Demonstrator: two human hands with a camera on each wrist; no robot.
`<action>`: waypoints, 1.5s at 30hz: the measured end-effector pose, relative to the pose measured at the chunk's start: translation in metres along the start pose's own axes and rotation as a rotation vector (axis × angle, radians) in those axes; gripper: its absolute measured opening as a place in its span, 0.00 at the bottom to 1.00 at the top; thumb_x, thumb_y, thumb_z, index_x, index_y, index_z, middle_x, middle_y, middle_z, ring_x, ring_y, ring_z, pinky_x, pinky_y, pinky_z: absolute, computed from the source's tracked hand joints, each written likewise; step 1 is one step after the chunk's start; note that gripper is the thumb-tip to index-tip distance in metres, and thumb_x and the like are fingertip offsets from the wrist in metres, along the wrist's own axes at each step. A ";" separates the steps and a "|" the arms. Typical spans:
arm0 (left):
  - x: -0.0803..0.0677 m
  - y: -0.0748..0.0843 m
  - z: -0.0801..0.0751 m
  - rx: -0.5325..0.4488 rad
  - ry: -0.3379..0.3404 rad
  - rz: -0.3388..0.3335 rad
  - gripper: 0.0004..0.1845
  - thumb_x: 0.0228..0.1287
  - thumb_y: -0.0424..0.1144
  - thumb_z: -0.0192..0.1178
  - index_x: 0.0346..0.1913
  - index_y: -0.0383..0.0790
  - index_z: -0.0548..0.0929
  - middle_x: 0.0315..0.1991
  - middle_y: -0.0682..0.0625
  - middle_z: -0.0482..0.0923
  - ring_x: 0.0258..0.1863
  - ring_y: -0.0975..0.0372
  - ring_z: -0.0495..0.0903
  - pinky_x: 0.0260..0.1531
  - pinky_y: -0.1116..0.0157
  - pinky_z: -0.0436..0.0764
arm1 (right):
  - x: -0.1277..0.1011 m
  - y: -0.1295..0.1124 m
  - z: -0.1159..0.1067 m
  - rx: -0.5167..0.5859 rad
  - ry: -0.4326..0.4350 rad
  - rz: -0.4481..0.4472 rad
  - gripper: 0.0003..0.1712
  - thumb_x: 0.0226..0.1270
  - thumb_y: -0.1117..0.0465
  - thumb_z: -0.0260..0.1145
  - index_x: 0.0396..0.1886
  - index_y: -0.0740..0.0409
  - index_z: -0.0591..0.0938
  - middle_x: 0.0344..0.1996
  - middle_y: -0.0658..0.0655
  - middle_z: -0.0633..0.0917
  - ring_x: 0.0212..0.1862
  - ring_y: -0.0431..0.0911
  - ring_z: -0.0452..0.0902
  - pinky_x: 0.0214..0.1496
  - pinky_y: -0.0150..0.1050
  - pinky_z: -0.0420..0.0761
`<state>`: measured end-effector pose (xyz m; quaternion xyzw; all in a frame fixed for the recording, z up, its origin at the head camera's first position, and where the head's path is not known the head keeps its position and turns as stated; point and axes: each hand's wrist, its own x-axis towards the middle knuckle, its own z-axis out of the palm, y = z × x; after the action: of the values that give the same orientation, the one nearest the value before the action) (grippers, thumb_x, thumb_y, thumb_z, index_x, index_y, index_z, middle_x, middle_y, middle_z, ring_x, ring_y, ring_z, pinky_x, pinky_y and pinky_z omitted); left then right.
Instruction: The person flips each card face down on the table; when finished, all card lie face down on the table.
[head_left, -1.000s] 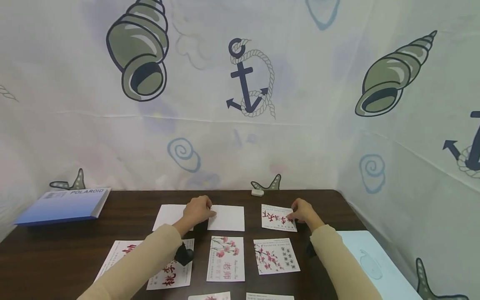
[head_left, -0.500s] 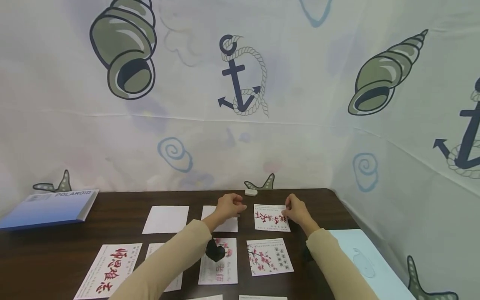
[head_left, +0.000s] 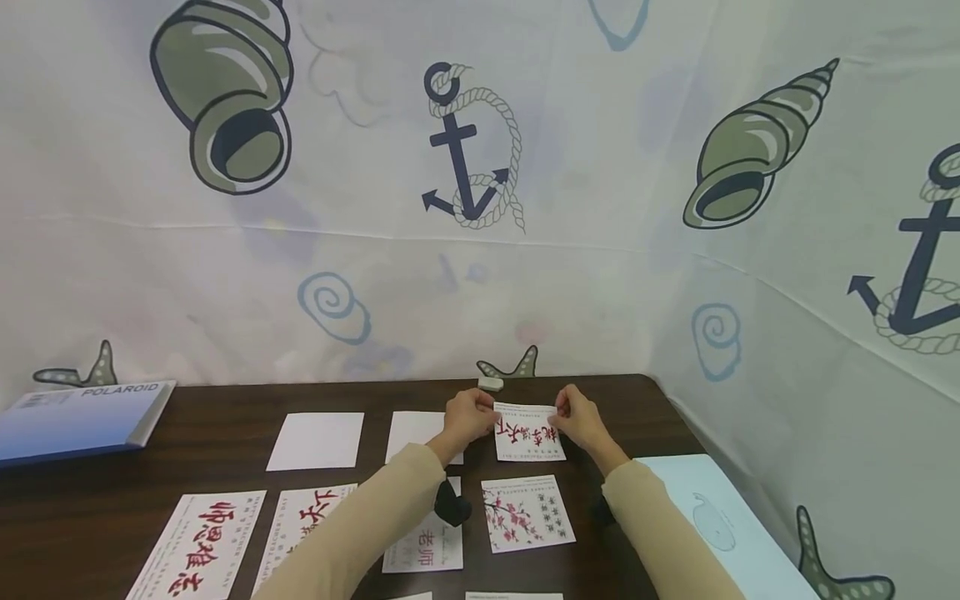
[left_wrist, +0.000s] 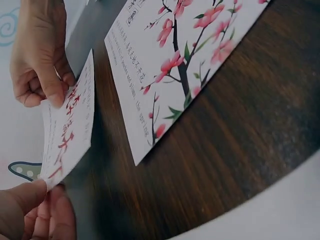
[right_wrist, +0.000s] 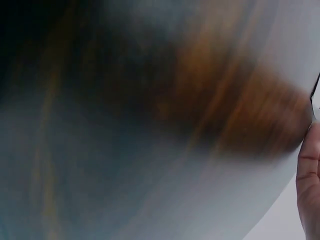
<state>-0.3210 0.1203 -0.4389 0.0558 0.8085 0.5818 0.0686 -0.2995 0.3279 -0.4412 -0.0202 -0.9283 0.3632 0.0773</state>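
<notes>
A white card with red brush-style characters (head_left: 528,446) is held between both hands near the back of the dark table. My left hand (head_left: 468,419) pinches its left edge; my right hand (head_left: 582,421) pinches the opposite edge. In the left wrist view the card (left_wrist: 75,127) looks slightly bent, with the thumbs on its printed face. Just in front of it lies a card with a pink blossom branch (head_left: 525,517). Left of it a blank white card (head_left: 412,427) is partly covered by my left hand and sleeve. The right wrist view catches only part of my right hand (right_wrist: 309,175).
Another blank card (head_left: 318,442) lies at the back left. Cards with red characters (head_left: 202,550) lie in front, some hidden by the left sleeve. A blue POLAROID box (head_left: 75,425) stands far left, a pale blue board (head_left: 693,508) right. A small white block (head_left: 491,384) sits at the rear edge.
My left hand has moved right from the blank cards to the red-character card and now pinches its left edge. My right hand stays on that card. The head view has turned slightly right.
</notes>
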 end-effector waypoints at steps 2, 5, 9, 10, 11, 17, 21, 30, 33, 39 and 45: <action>0.001 0.001 0.001 -0.002 0.024 0.003 0.09 0.51 0.25 0.66 0.36 0.33 0.80 0.27 0.45 0.81 0.23 0.63 0.79 0.24 0.69 0.81 | -0.002 -0.003 0.001 -0.005 0.020 0.002 0.15 0.54 0.74 0.67 0.37 0.63 0.71 0.29 0.56 0.75 0.32 0.45 0.70 0.30 0.34 0.72; 0.002 0.003 -0.001 -0.003 0.040 -0.005 0.08 0.50 0.24 0.65 0.34 0.34 0.79 0.25 0.47 0.79 0.21 0.64 0.77 0.22 0.71 0.81 | -0.008 -0.012 0.002 -0.016 0.080 0.003 0.14 0.55 0.72 0.68 0.39 0.65 0.73 0.29 0.57 0.76 0.32 0.45 0.70 0.31 0.35 0.71; 0.001 0.009 -0.006 0.000 0.043 0.004 0.08 0.47 0.23 0.63 0.32 0.33 0.79 0.24 0.47 0.79 0.18 0.65 0.77 0.21 0.71 0.81 | -0.020 -0.034 0.010 0.037 0.081 -0.026 0.12 0.55 0.69 0.69 0.37 0.66 0.75 0.25 0.56 0.75 0.28 0.43 0.68 0.28 0.33 0.69; 0.000 0.010 -0.007 0.002 0.043 0.008 0.08 0.46 0.23 0.62 0.32 0.33 0.79 0.24 0.46 0.79 0.18 0.65 0.77 0.21 0.71 0.81 | -0.022 -0.040 0.013 0.061 0.056 -0.040 0.12 0.56 0.68 0.69 0.36 0.65 0.76 0.24 0.55 0.75 0.27 0.42 0.68 0.27 0.32 0.68; 0.000 0.012 -0.008 0.008 0.046 0.010 0.08 0.46 0.23 0.62 0.32 0.33 0.79 0.24 0.46 0.79 0.18 0.65 0.77 0.21 0.71 0.81 | -0.025 -0.047 0.016 0.083 0.025 -0.057 0.12 0.56 0.66 0.70 0.36 0.65 0.76 0.24 0.53 0.75 0.26 0.41 0.68 0.27 0.31 0.68; -0.004 0.020 -0.012 0.137 0.070 0.053 0.08 0.45 0.28 0.62 0.32 0.38 0.80 0.25 0.49 0.82 0.25 0.63 0.79 0.26 0.69 0.76 | -0.038 -0.072 0.030 0.062 -0.085 -0.152 0.17 0.52 0.61 0.73 0.34 0.64 0.75 0.22 0.51 0.75 0.24 0.37 0.66 0.24 0.28 0.67; -0.004 0.020 -0.010 0.042 0.033 0.057 0.07 0.50 0.29 0.61 0.34 0.36 0.81 0.25 0.49 0.81 0.23 0.65 0.79 0.26 0.69 0.80 | -0.042 -0.076 0.031 0.017 -0.048 -0.208 0.12 0.52 0.69 0.70 0.32 0.64 0.75 0.21 0.53 0.77 0.22 0.37 0.68 0.23 0.28 0.69; -0.006 0.013 -0.009 -0.209 -0.150 0.040 0.14 0.67 0.31 0.53 0.53 0.30 0.78 0.44 0.37 0.81 0.35 0.56 0.83 0.36 0.63 0.83 | -0.043 -0.072 0.013 0.045 0.132 -0.246 0.06 0.53 0.75 0.64 0.31 0.65 0.79 0.21 0.54 0.79 0.24 0.39 0.69 0.24 0.28 0.69; -0.009 0.011 -0.008 -0.217 -0.168 0.008 0.19 0.66 0.32 0.56 0.59 0.30 0.74 0.49 0.35 0.78 0.42 0.51 0.82 0.41 0.61 0.83 | -0.043 -0.076 0.003 0.058 0.219 -0.242 0.06 0.52 0.75 0.64 0.31 0.65 0.80 0.22 0.54 0.79 0.24 0.39 0.69 0.24 0.27 0.69; -0.015 0.006 -0.005 -0.237 -0.140 -0.053 0.28 0.61 0.34 0.62 0.63 0.29 0.69 0.52 0.34 0.77 0.43 0.51 0.82 0.40 0.60 0.83 | -0.040 -0.081 -0.010 0.086 0.348 -0.173 0.06 0.54 0.73 0.65 0.34 0.66 0.80 0.25 0.57 0.81 0.28 0.42 0.72 0.27 0.27 0.71; -0.020 0.002 -0.006 0.010 0.055 0.034 0.21 0.52 0.35 0.69 0.49 0.31 0.80 0.38 0.41 0.84 0.34 0.56 0.83 0.35 0.62 0.83 | -0.038 -0.070 -0.011 0.123 0.319 -0.028 0.07 0.56 0.71 0.65 0.36 0.67 0.80 0.27 0.57 0.80 0.29 0.41 0.70 0.27 0.27 0.70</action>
<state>-0.3023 0.1121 -0.4338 0.0541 0.8119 0.5801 0.0363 -0.2591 0.2799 -0.3909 -0.0599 -0.8804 0.4104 0.2300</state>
